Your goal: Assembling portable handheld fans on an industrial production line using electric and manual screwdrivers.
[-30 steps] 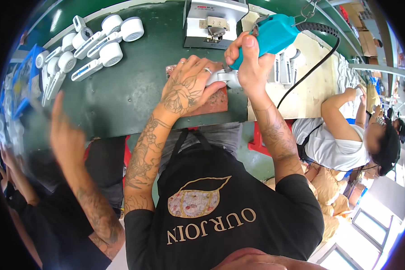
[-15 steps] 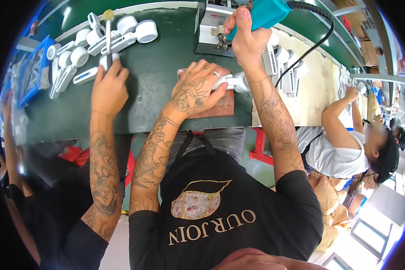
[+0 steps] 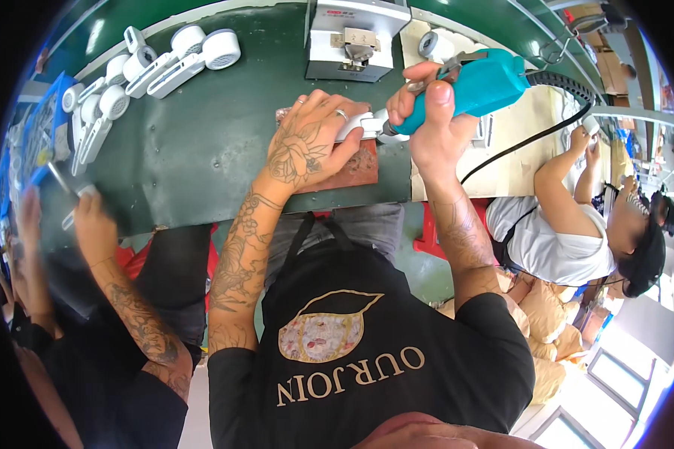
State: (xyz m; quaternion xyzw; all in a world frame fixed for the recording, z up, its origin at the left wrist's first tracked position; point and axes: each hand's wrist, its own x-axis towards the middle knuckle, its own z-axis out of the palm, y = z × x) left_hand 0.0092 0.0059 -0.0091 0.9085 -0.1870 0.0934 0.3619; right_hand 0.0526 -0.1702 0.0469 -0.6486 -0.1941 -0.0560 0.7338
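Note:
My left hand (image 3: 311, 142) presses a white plastic part (image 3: 366, 124) down on a reddish-brown block (image 3: 357, 169), its fingers wrapped over most of the part. In my right hand (image 3: 438, 135) is a teal electric screwdriver (image 3: 475, 91), held nearly level with its tip at the right end of the white part. Fingers and the tool's nose hide the exact contact there. Beyond the block stands a grey metal screw feeder (image 3: 323, 41).
White handheld fans (image 3: 180, 63) lie grouped at the far left, by a blue tray (image 3: 41, 142). A black coiled cord (image 3: 569, 82) loops right of the screwdriver over a beige sheet (image 3: 502, 165). Co-workers sit on both sides; the left one's hand (image 3: 93, 228) is blurred.
My right hand has brought the screwdriver from the screw feeder back toward me, down to the white part. My left hand keeps its hold. The left co-worker's hand has moved left and nearer.

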